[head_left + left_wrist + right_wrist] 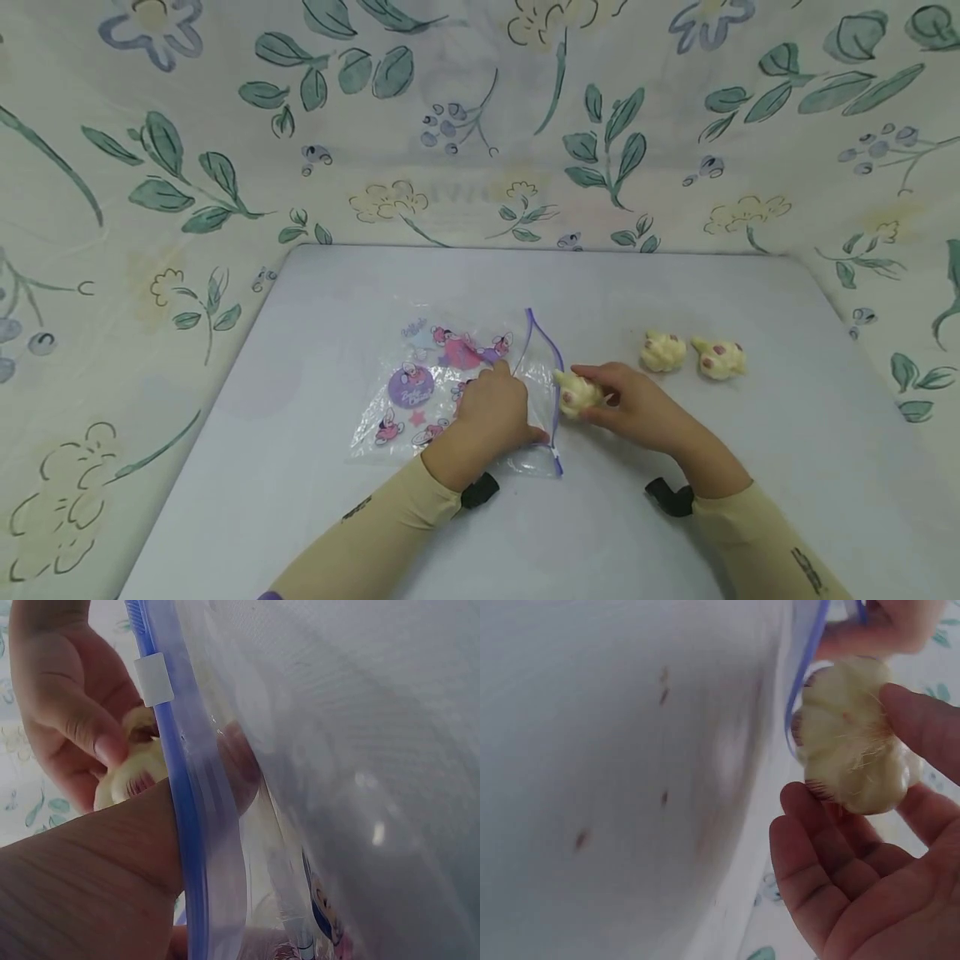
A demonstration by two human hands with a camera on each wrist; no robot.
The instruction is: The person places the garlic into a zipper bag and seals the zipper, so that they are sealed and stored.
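Observation:
A clear slider zip bag (411, 386) with pink cartoon prints and a purple zip lies flat, its mouth parted toward the right. My left hand (491, 408) holds the bag near the mouth; in the left wrist view its thumb (238, 761) shows through the film. My right hand (636, 407) pinches a garlic bulb (855, 742) between thumb and fingers, right at the purple zip edge (557, 350). Pale and knobbly, the bulb has reddish root ends. Two more garlic bulbs, one (663, 351) beside the other (722, 359), sit beyond the right hand.
Everything lies on a white table (315, 333) with a rounded far edge. Behind it hangs a floral cloth (480, 108). The white zip slider (154, 679) sits at the near end of the bag's mouth. Dark wrist mounts (670, 497) stick out from both sleeves.

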